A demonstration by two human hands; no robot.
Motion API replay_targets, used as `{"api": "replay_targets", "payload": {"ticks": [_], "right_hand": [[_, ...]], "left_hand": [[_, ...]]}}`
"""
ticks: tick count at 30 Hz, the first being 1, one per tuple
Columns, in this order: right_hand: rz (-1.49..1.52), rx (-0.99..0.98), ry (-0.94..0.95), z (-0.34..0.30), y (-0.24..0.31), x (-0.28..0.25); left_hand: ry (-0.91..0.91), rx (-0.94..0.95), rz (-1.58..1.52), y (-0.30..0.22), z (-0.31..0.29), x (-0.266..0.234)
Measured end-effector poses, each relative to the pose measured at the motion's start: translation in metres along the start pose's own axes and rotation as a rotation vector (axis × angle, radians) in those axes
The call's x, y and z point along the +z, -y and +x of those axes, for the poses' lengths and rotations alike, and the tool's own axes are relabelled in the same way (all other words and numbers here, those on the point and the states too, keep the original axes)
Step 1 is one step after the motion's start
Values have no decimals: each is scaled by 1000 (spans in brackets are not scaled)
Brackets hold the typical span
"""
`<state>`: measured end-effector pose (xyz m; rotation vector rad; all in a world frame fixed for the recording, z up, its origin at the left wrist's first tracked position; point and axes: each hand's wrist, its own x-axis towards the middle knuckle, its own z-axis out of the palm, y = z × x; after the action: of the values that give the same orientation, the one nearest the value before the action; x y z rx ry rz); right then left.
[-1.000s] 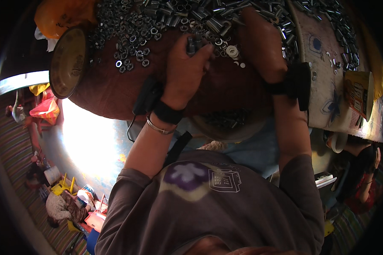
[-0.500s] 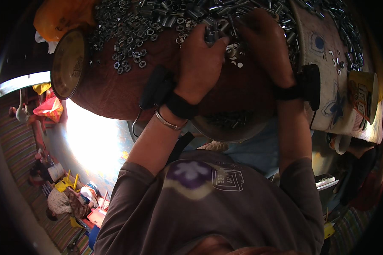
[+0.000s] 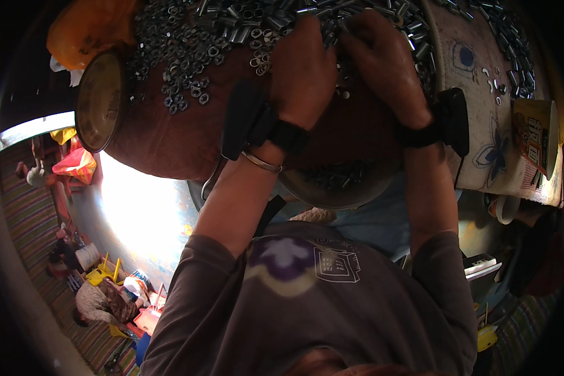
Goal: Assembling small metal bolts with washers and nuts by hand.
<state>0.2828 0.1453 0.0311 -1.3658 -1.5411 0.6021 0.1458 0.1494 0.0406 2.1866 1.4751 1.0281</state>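
Left hand (image 3: 302, 78) and right hand (image 3: 382, 66) curl close together beside metal tubes (image 3: 239, 34); whether either pinches anything is unclear.

Left strap (image 3: 288, 136): was black, circled the wrist just behind the left grip (image 3: 302, 66)
Left box (image 3: 241, 119): was black, elongated, with a thin cable (image 3: 214, 176)
Bangle (image 3: 262, 161): was silvery, lay farther behind that grip
Right strap (image 3: 418, 135): was black, sat behind the right grip (image 3: 382, 59), bore a black case (image 3: 452, 121)
Shirt (image 3: 332, 319): was dark grey-brown, short-sleeved, with a purple flower print (image 3: 288, 257) and white line drawing (image 3: 337, 264)
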Motion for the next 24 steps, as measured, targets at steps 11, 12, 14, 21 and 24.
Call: {"api": "replay_targets", "payload": {"ticks": [11,12,14,21,24], "right_hand": [[595,256,-81,4,14,-9],[538,264,-90,4,15,-11],[423,277,-104,4,19,-15],[837,248,-82,5,10,-16],[872,285,-47,4,16,-14]], "left_hand": [[51,157,115,9,5,9],[25,170,98,12,5,11],[-30,195,65,15,5,12],[138,-155,-250,2,5,-11],[159,-163,-326,5,2,-15]]}}
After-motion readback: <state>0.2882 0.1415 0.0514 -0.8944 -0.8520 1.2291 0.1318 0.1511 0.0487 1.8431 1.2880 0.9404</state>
